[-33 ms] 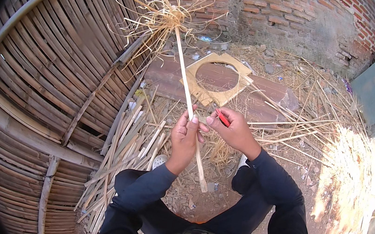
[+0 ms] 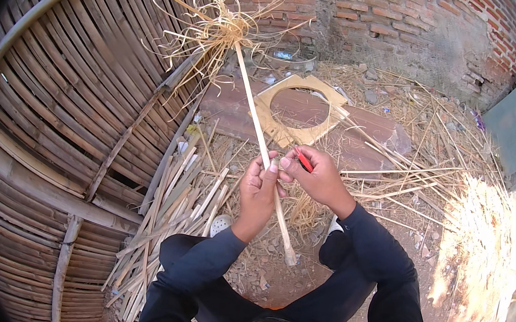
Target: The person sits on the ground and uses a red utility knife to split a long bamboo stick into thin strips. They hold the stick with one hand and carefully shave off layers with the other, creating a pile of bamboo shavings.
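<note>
A long pale bamboo stick (image 2: 251,99) slants across the middle, its far end bursting into a mop of thin curled shavings (image 2: 229,30). My left hand (image 2: 258,194) is closed round the stick below its midpoint, thumb lying along it. The lower tip hangs free above the ground between my knees. Close by on the right, my right hand (image 2: 321,180) grips a small tool with a red handle (image 2: 304,160); its working end is hidden, so its kind cannot be told. The thumb and fingers of my right hand are right against the stick beside my left thumb.
Beyond my hands, a tan board with a round hole (image 2: 260,111) lies on a reddish-brown slab (image 2: 226,102). Split bamboo strips (image 2: 160,226) are heaped at left by a slatted bamboo wall (image 2: 75,74). More strips (image 2: 398,172) and shavings litter the right; a brick wall (image 2: 378,21) stands behind.
My left hand has shifted slightly right, bringing both hands closer together. The stick's curled top has swung a little left and its lower tip a little right.
</note>
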`<control>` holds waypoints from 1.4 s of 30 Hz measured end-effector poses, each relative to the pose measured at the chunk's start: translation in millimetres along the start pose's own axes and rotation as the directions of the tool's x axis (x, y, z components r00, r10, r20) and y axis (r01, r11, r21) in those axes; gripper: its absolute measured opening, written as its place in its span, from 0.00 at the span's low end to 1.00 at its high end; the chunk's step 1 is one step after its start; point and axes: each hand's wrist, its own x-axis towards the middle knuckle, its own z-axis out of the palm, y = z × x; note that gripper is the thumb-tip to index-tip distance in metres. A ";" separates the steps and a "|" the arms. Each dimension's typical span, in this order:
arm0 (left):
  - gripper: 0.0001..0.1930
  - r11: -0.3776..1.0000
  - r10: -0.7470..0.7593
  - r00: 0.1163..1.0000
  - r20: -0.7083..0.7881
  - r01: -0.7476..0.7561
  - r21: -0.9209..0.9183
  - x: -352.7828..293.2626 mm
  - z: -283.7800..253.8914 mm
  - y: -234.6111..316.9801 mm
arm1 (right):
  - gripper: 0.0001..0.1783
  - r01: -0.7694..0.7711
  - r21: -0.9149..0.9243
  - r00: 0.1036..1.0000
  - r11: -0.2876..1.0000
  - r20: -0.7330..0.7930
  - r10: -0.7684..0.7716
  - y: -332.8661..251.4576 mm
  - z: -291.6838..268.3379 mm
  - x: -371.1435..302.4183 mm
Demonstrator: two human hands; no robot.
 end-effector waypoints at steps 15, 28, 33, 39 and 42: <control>0.07 0.945 -0.317 0.929 0.192 0.292 0.147 8.8 -38.6 -7.2 | 0.14 -0.249 0.236 0.965 0.939 0.143 0.220 31.1 25.5 36.4; 0.11 0.945 -0.320 0.934 0.155 0.303 0.125 8.9 -55.4 8.3 | 0.16 -0.139 0.140 0.989 0.980 0.060 0.132 39.0 37.3 34.9; 0.20 0.939 -0.299 0.941 0.156 0.262 0.222 -1.3 -63.8 34.7 | 0.28 0.044 -0.503 0.995 0.863 -0.055 -0.082 22.3 12.3 34.6; 0.23 0.903 -0.406 0.886 0.222 0.352 0.245 -6.4 -69.7 52.3 | 0.30 0.216 -0.682 0.970 0.699 0.071 -0.231 29.8 18.6 33.4; 0.22 0.882 -0.469 0.837 0.281 0.427 0.202 -8.7 -71.0 62.8 | 0.31 0.230 -0.707 0.957 0.669 0.041 -0.286 37.6 16.7 39.6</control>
